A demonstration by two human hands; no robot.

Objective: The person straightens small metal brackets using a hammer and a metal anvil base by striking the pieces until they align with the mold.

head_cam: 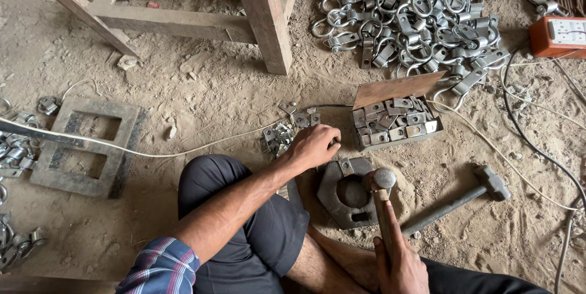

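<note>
Reaching across the body, the left hand [314, 146] curls its fingers down onto a small scatter of bent metal clips [278, 137] lying on the dirt floor [207, 86], just left of the heavy steel die block [348, 193]; whether a clip is already pinched between the fingers cannot be told, since the knuckles hide the fingertips. The right hand [400, 263] is wrapped tight around the wooden handle of a ball-peen hammer [381, 199], whose rounded head rests over the block's right edge, beside the round hollow in its middle. One small clip [346, 166] sits on the block's upper edge. Just beyond the block stands a shallow metal tray [397, 124] packed with more flat bent clips, a rusty plate [397, 88] leaning at its back. A second, larger hammer [455, 199] lies on the dirt to the right, well apart from the hand. Farther up lies a big heap of shackles and rings [415, 13] — grey, tangled together. An orange socket box [558, 35] sits at the far right, with cables [531, 141] trailing over the dirt. A wooden stool leg [265, 19] stands at the top, and a rusty rectangular frame [85, 147] lies at the left — a pale cord [152, 152] runs across it.
</note>
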